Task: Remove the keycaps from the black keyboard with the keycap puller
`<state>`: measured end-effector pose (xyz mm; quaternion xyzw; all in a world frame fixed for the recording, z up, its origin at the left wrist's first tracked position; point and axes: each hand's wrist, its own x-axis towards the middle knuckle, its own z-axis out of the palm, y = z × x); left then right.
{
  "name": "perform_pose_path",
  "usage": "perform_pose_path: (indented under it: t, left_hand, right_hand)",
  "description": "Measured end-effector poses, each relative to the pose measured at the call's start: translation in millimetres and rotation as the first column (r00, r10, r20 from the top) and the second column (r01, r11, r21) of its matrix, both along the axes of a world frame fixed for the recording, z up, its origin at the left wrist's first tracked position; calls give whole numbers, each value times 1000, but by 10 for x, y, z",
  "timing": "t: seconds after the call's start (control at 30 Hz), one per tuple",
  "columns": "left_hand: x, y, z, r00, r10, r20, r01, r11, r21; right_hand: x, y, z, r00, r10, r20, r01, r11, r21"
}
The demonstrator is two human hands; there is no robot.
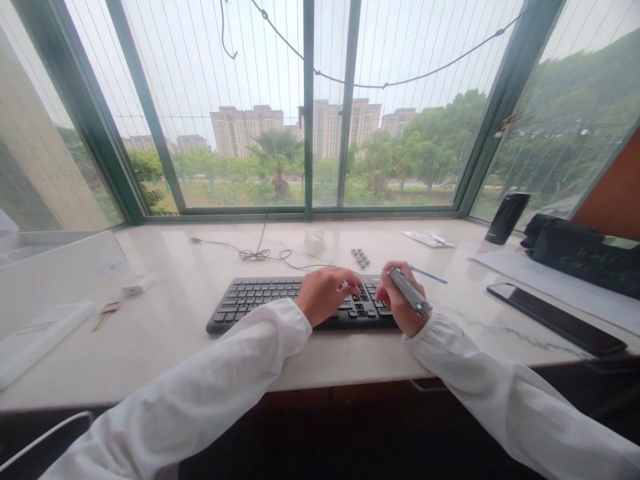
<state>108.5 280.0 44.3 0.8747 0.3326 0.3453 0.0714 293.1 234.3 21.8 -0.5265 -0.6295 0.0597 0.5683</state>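
Observation:
A black keyboard point(260, 297) lies on the table in front of me. Some keycaps are off near its navigation keys, showing bare sockets point(359, 300). My left hand point(326, 291) is over the keyboard just left of those sockets, thumb and fingers drawn together; whatever they may pinch is too small to make out. Over the number pad, my right hand point(406, 307) is closed around a long grey metal tool point(409, 292), which looks like a folded multi-tool. Its front tip is hidden by the fingers. Loose keycaps point(360, 258) sit in a small group behind the keyboard.
Behind the keyboard are its coiled cable point(255, 255), a whitish lump point(315, 243), a blue stick point(429, 274) and a packet point(428, 239). A phone point(555, 319), black cylinder point(507, 218) and black pouch point(585, 253) lie right; a key point(107, 315), white adapter point(137, 284) and box point(65, 267) left.

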Motion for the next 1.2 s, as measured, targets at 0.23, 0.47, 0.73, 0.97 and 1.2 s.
perform_pose_path:
  t: [0.23,0.47,0.73,0.97,1.2]
  left_hand:
    - [4,93,-14,961,-56,271,136,948,-288]
    - [6,159,-36,923,-45,381,228,863,-451]
    - [20,124,-40,911,-60,409,281,816,-505]
    - [16,78,12,912,-89,401,309,792,-526]
    - [22,68,30,908,-106,406,334,768,-547]
  right_hand:
    - [6,-13,40,989,23,147,-14,998,-61]
    - [-4,11,15,980,165,113,-167,986,4]
    - [14,45,-26,966,231,120,-229,973,-32]
    - [30,47,-31,977,153,151,-152,988,-15]
    - [34,23,-18,973,122,198,-126,992,6]
